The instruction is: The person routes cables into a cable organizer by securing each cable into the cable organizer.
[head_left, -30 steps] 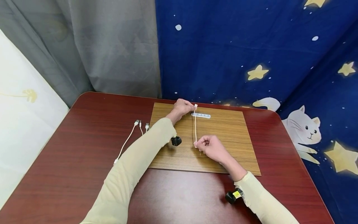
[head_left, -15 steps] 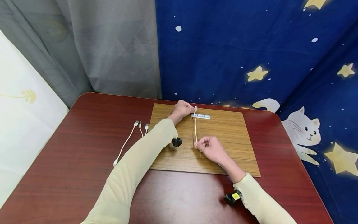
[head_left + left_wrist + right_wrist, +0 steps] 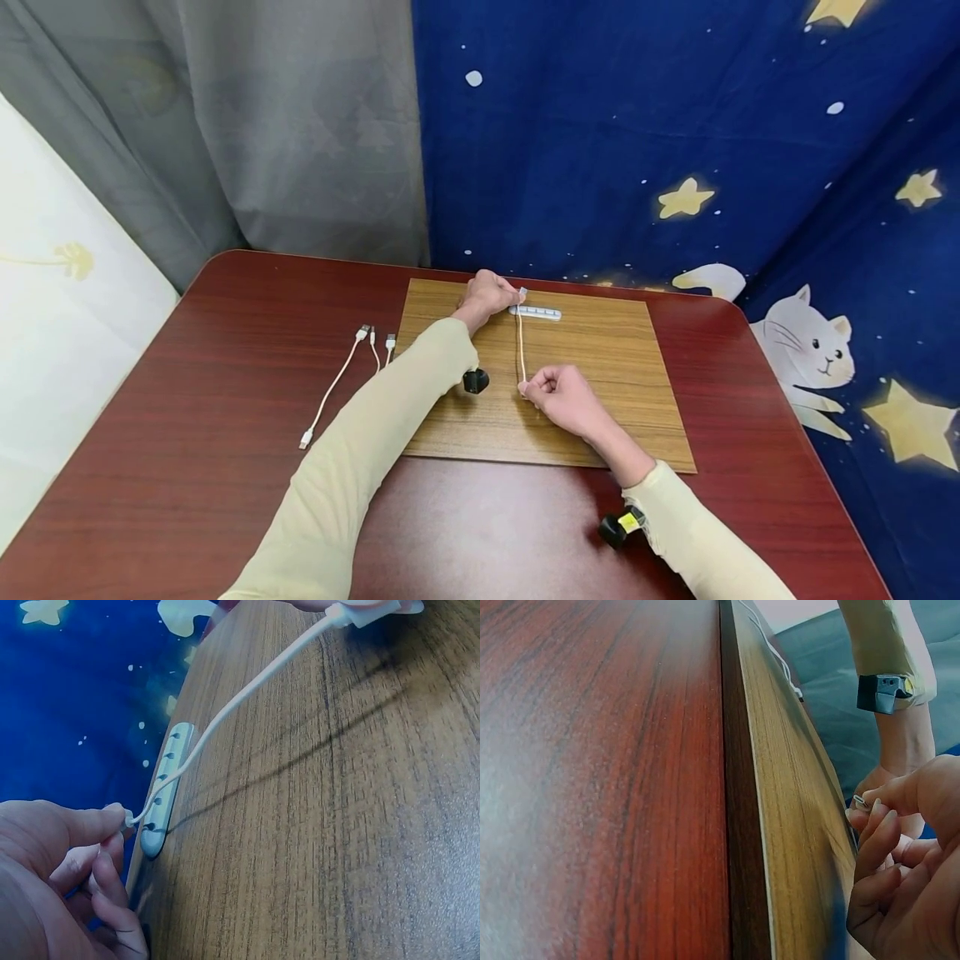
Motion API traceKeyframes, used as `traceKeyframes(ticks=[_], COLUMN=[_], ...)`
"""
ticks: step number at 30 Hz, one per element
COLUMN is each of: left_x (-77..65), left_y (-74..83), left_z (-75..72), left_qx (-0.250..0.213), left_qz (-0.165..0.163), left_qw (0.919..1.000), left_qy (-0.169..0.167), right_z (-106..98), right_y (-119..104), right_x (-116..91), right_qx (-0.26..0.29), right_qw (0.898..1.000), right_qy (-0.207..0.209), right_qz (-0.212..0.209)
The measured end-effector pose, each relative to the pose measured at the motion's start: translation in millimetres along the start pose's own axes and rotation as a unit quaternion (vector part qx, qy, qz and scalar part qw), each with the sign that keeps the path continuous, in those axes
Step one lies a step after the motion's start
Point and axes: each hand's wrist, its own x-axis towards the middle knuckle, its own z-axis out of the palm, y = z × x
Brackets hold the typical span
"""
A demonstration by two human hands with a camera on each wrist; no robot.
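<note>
A white charging cable (image 3: 521,346) is stretched lengthwise above the wood-grain board (image 3: 607,375), its shadow lying on the board. My left hand (image 3: 487,296) pinches its far end just behind the plug, between thumb and fingertips. My right hand (image 3: 564,398) pinches the near connector; in the right wrist view a small metal tip (image 3: 861,801) pokes out of the fingers. Close by the left hand lies a pale cable clip strip (image 3: 169,780) with several slots, near the board's far edge. From the left wrist camera, the cable crosses in front of that strip; contact cannot be told.
To the left of the board, several more white cables (image 3: 330,392) lie on the red-brown table (image 3: 225,375), partly hidden by the left sleeve (image 3: 375,433). A grey curtain (image 3: 315,125) and a blue starry curtain (image 3: 570,125) hang behind the table.
My left hand has brought the cable's far plug slightly nearer to the clip strip. The right hand keeps its grip almost in place. The head view has shifted a little.
</note>
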Motion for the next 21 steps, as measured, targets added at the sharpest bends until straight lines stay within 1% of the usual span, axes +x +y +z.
traceKeyframes(ticks=[5,10,21], left_x=[-0.6,-0.6,1.5], left_y=[0.8,0.8,1.5], left_z=[1.5,1.5,3.6], left_qx=[0.012,0.017,0.044], left_qz=[-0.002,0.004,-0.007], left_qw=[0.9999,0.9998,0.9989], left_qy=[0.003,0.001,0.014], right_z=[-1.5,-1.2,-3.2], right_y=[-2.1,-2.6,-3.9], right_x=[0.1,1.5,2.3], right_qx=[-0.008,-0.003,0.001], right_qw=[1.000,1.000,1.000], right_qy=[-0.002,-0.004,-0.008], right_qz=[0.008,0.010,0.026])
